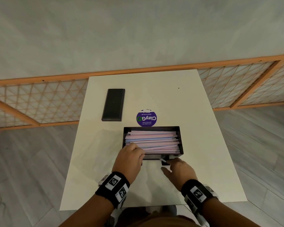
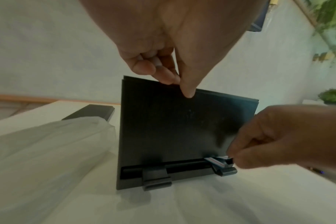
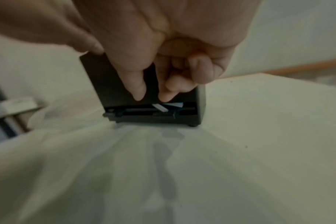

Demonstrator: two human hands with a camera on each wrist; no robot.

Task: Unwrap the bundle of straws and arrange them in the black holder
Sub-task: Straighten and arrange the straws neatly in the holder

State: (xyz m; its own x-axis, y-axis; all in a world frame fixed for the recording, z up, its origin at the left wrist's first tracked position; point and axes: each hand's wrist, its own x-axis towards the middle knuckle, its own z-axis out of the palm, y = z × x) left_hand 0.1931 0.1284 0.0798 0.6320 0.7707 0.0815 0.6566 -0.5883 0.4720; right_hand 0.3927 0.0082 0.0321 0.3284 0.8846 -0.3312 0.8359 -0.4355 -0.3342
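The open black holder (image 1: 180, 141) stands near the table's front, filled with several pink and blue wrapped straws (image 1: 152, 140) lying flat. My left hand (image 1: 138, 152) grips its near wall at the left. In the left wrist view the thumb presses the front face and the fingers (image 2: 163, 75) curl over the rim. My right hand (image 1: 168, 161) is at the slot along the holder's base, near its right end. There the thumb and forefinger (image 3: 163, 97) pinch the end of one straw (image 3: 160, 107) that pokes out of the slot. That straw end (image 2: 215, 161) also shows in the left wrist view.
A flat black lid (image 1: 113, 104) lies at the back left of the white table (image 1: 203, 145). A round purple sticker (image 1: 146, 118) sits just behind the holder. Crumpled clear plastic wrap (image 2: 48, 144) lies left of the holder. A wooden lattice screen (image 1: 39, 102) stands beyond the table.
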